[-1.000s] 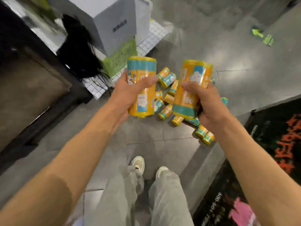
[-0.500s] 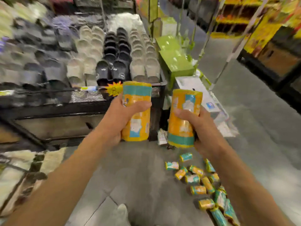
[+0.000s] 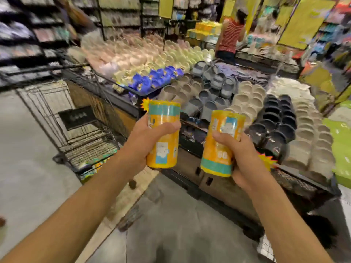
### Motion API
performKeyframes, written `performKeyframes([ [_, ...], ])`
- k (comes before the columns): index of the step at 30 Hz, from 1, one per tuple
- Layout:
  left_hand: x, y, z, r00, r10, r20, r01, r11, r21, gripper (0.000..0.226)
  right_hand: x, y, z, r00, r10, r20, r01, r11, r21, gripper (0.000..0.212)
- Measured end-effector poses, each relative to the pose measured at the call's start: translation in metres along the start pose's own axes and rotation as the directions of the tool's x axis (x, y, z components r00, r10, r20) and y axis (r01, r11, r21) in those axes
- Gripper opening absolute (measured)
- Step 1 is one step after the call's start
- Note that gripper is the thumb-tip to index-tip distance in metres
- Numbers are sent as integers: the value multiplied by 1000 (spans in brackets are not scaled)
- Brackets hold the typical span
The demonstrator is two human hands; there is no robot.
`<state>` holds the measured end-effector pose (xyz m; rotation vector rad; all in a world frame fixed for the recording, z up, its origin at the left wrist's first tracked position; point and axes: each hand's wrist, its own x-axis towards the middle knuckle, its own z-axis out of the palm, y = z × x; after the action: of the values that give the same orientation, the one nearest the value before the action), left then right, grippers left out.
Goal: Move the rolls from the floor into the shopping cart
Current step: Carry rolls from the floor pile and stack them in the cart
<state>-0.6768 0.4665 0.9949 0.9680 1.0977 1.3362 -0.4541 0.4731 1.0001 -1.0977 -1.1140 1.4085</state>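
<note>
A: Where are the rolls?

B: One roll (image 3: 163,136) is gripped upright in the left hand (image 3: 147,144), another roll (image 3: 221,146) in the right hand (image 3: 245,158), both raised before a slipper display (image 3: 237,103).

A: And the cart (image 3: 76,118)?

B: Off to the left, well apart. I'd swing both hands left, reach past its wire rim, lower, then let go, since dropped rolls could bounce out.

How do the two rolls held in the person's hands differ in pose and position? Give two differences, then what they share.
The roll in the left hand has its teal band at the top; the roll in the right hand has it at the bottom. The left one is held higher and nearer the shopping cart. Both are yellow, roughly upright and gripped around the middle.
</note>
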Motion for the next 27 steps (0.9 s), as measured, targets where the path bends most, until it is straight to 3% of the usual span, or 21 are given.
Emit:
performKeyframes([
  [3,13,6,-60,994,21,-111,-19,1000,16,72,44,12,60,992,38,121,-36,999,-16,44],
  [8,33,13,-138,959,26,-282,-18,999,32,63,113,33,144,949,111,295,-99,994,-55,48],
  [11,51,10,-175,928,30,-370,-21,999,28,75,157,49,184,915,138,379,-116,990,-79,53],
  [13,66,6,-195,903,9,-430,1,1000,23,74,187,61,206,894,156,420,-126,987,-99,55],
  [17,106,2,-222,830,-9,-558,17,1000,9,47,250,83,244,844,194,501,-147,980,-131,54],
  [22,162,1,-246,735,-53,-676,27,998,-49,66,325,98,281,769,231,596,-170,973,-158,54],
  [27,210,-8,-279,668,-93,-738,59,996,-72,67,388,121,320,733,292,614,-201,956,-214,57],
])
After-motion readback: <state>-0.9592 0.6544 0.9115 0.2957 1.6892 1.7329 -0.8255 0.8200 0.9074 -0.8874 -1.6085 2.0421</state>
